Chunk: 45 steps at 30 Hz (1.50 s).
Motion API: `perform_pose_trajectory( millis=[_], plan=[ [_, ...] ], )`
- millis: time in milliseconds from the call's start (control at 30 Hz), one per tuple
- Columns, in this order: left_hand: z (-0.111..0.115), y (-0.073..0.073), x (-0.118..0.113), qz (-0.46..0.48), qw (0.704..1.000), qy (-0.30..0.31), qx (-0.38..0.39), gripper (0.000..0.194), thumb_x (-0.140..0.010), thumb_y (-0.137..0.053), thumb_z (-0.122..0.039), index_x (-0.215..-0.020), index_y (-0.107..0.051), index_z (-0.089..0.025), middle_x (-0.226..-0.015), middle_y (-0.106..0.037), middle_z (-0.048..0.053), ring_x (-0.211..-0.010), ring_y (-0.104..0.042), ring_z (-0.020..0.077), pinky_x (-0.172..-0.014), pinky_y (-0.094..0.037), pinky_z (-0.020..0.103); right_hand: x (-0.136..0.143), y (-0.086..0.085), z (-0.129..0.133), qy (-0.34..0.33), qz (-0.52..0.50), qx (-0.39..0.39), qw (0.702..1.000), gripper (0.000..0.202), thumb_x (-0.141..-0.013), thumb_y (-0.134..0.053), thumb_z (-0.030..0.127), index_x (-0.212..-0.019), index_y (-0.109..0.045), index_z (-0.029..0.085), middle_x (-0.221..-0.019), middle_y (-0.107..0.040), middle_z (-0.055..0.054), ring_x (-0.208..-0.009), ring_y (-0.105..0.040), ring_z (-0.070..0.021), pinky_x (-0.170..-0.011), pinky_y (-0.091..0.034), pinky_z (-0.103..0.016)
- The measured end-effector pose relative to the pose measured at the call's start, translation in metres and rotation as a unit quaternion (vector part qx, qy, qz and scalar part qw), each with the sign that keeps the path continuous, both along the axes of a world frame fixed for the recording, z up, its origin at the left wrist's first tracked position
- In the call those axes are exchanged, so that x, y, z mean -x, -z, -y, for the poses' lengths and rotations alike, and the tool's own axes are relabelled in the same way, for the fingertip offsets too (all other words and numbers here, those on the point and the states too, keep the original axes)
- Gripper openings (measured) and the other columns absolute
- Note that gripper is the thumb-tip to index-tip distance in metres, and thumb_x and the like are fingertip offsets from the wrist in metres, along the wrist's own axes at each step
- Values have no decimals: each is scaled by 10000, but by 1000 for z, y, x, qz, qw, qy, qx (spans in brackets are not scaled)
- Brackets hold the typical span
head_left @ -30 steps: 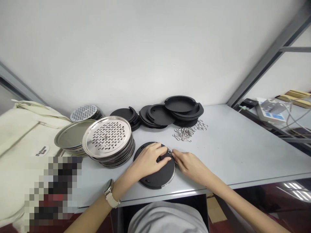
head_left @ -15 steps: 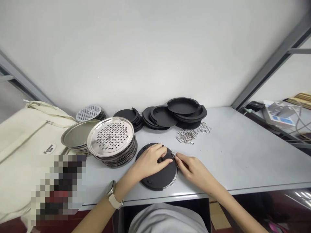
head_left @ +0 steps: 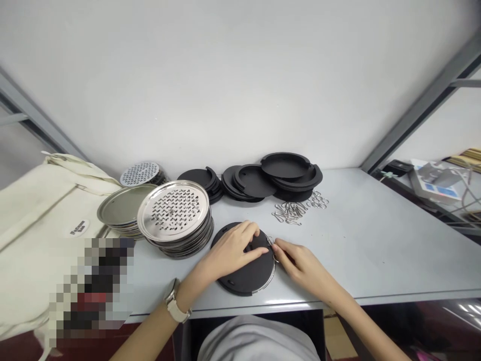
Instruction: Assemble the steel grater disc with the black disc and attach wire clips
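A round black disc (head_left: pixel 244 279) lies near the table's front edge, with a silvery metal rim showing along its right side. My left hand (head_left: pixel 240 249) rests over its upper part, thumb apart from the curled fingers, pressing on the disc. At the disc's right edge my right hand (head_left: pixel 295 258) pinches a small metal clip (head_left: pixel 270 240), with a ring showing below the fingertips. Several loose metal clips (head_left: pixel 289 212) and rings (head_left: pixel 318 199) lie behind the right hand.
Left of the disc stands a stack of perforated metal plates (head_left: pixel 175 210), beside plain plates (head_left: pixel 124 205). Black trays (head_left: pixel 287 168) are piled along the wall. A cream bag (head_left: pixel 33 215) fills the left side; a grey-white device (head_left: pixel 436 188) sits far right.
The view has shifted slightly. Both hands keep nearly the same places on the disc, and a ring below my right fingertips shows more clearly.
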State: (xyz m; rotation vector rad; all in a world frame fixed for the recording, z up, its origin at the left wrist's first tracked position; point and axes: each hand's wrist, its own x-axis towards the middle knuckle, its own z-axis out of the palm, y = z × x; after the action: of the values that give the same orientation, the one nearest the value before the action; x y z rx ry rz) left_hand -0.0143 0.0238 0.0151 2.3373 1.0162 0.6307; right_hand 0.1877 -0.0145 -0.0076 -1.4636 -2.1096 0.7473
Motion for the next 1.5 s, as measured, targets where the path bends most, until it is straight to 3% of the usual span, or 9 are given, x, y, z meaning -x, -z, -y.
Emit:
perform_pose_trajectory(
  millis=[133, 233, 367, 500, 633, 800, 967, 1333, 1500],
  plan=[
    [-2, -7, -8, 55, 997, 32, 48, 247, -975, -376, -272, -1207, -432, -205, -1093, -547, 55, -987, -553, 153, -896, -431, 308, -2, 2, -1, -10, -1, 6, 1000, 319, -996, -278, 342, -731, -408, 221, -633, -523, 17, -557, -496, -148, -575, -365, -246],
    [-11, -11, -19, 46, 996, 63, 39, 162, -945, -437, -246, -1067, -527, -190, -1063, -563, 48, -914, -569, 146, -866, -446, 300, -2, 4, -1, -13, -16, -2, 1000, 307, -994, -290, 335, -759, -448, 216, -659, -558, 10, -577, -520, -152, -598, -380, -250],
    [-27, -9, -26, 36, 993, 91, 64, 126, -898, -520, -245, -837, -584, -155, -808, -584, 5, -725, -568, 118, -697, -455, 242, -2, 5, 0, -17, -39, -14, 999, 314, -989, -303, 341, -759, -471, 209, -675, -568, 3, -599, -523, -155, -609, -390, -253],
    [-36, -2, -25, 67, 985, 109, 115, 148, -873, -566, -268, -824, -609, -136, -756, -593, 3, -684, -550, 104, -659, -443, 215, -4, 3, 0, -19, -56, -6, 998, 355, -982, -314, 395, -731, -474, 200, -634, -511, 14, -568, -453, -139, -578, -372, -250],
    [-42, 4, -20, 87, 976, 107, 170, 189, -853, -599, -309, -829, -632, -124, -708, -600, 3, -655, -535, 101, -640, -437, 209, -8, 1, 0, -32, -101, 36, 994, 282, -919, -477, 446, -799, -498, 191, -581, -414, 63, -539, -371, -109, -524, -322, -223],
    [-43, 7, -19, 99, 977, 100, 162, 198, -848, -602, -318, -847, -656, -128, -752, -622, 13, -691, -543, 109, -661, -433, 216, -11, 2, -1, -36, -137, 53, 988, 241, -906, -512, 434, -923, -495, 194, -576, -366, 86, -529, -357, -108, -527, -308, -223],
    [-41, 4, -20, 98, 975, 115, 160, 179, -852, -596, -286, -857, -675, -126, -770, -631, 23, -677, -530, 104, -623, -407, 206, -10, 2, -3, -13, -153, 37, 987, 273, -939, -441, 444, -937, -531, 187, -631, -444, 46, -578, -419, -126, -556, -342, -238],
    [-43, 10, -20, 110, 974, 112, 161, 148, -834, -619, -254, -896, -677, -132, -780, -657, 19, -708, -575, 107, -635, -412, 196, -14, 10, -7, 20, -171, 50, 984, 264, -885, -553, 420, -1001, -583, 185, -659, -526, 26, -582, -440, -123, -547, -349, -234],
    [-43, 7, -17, 98, 983, 129, 87, 114, -840, -619, -246, -877, -672, -152, -816, -622, 18, -783, -559, 123, -730, -421, 225, -15, 10, -9, 8, -230, 104, 968, 294, -884, -560, 410, -1049, -586, 168, -709, -562, 7, -611, -473, -121, -588, -392, -248]
  ],
)
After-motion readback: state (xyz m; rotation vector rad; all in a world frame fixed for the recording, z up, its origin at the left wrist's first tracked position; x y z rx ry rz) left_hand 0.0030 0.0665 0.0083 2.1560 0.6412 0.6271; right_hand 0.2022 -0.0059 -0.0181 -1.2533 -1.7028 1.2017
